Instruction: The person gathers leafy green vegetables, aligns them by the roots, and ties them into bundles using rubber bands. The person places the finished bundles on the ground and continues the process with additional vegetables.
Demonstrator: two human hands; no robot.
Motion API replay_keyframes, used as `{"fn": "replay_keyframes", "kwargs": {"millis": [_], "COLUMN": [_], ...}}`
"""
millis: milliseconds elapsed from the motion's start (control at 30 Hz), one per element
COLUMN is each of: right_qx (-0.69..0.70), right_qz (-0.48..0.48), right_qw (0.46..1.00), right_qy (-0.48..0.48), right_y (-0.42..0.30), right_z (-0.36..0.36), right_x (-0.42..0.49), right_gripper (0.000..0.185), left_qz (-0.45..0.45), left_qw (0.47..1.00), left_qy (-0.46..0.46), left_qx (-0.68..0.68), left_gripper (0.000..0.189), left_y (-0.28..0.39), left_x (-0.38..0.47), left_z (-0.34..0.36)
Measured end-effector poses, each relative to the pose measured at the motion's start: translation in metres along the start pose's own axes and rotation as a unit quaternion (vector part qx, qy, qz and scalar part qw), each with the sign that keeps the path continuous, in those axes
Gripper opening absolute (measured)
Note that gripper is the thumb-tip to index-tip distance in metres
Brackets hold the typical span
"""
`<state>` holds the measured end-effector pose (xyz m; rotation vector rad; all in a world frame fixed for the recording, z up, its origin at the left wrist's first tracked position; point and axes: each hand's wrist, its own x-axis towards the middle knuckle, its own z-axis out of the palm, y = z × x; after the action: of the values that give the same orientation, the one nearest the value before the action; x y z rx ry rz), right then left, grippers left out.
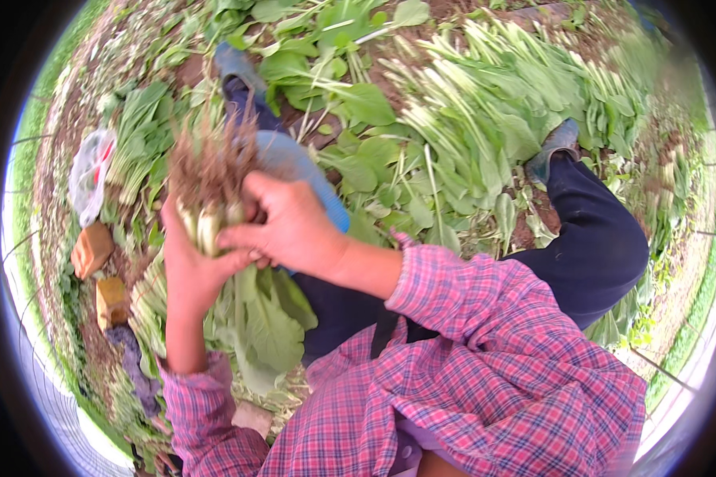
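Note:
In the head view, left of centre, my left hand point(194, 262) is wrapped around a bunch of leafy greens point(212, 223) with pale stems. Brown, soil-covered roots point(209, 161) point away from me, and the broad green leaves point(268, 322) hang down below the hand. My right hand point(292, 220) touches the stems near the root end, thumb and fingers pinched together against the bunch; what lies between its fingertips is hidden. A light blue cloth or pad point(301, 167) covers the leg behind the hands.
Stacked greens point(477, 101) lie on the soil between my boots, with loose leaves point(364, 161) around. Another pile point(143, 128) lies at the left. Beside it are a clear plastic bag point(92, 173), an orange-brown block point(92, 249), a yellowish block point(112, 303) and a dark cloth point(134, 364).

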<state>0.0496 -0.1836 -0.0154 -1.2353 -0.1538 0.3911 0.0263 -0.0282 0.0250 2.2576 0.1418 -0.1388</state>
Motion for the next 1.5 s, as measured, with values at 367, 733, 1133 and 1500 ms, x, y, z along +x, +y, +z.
{"fn": "replay_keyframes", "kwargs": {"millis": [367, 733, 1133, 1500], "right_qx": [-0.465, -0.715, -0.673, -0.748], "right_qz": [0.103, 0.158, 0.161, 0.223], "right_qw": [0.864, 0.678, 0.712, 0.625], "right_qy": [0.166, 0.062, 0.116, -0.012], "right_y": [0.117, 0.155, 0.153, 0.178], "right_z": [-0.252, -0.304, -0.301, -0.288], "right_x": [0.068, 0.075, 0.068, 0.084], "right_gripper": [0.022, 0.038, 0.016, 0.037], "left_qz": [-0.125, -0.19, -0.219, -0.127], "left_qw": [0.991, 0.979, 0.966, 0.968], "left_qy": [0.045, 0.031, -0.041, -0.026], "left_qx": [-0.007, 0.067, 0.133, 0.217], "left_gripper": [0.107, 0.104, 0.091, 0.089], "left_y": [-0.017, 0.005, -0.002, -0.011], "left_x": [-0.017, -0.021, -0.022, -0.029], "left_z": [-0.012, -0.014, -0.025, -0.023]}}
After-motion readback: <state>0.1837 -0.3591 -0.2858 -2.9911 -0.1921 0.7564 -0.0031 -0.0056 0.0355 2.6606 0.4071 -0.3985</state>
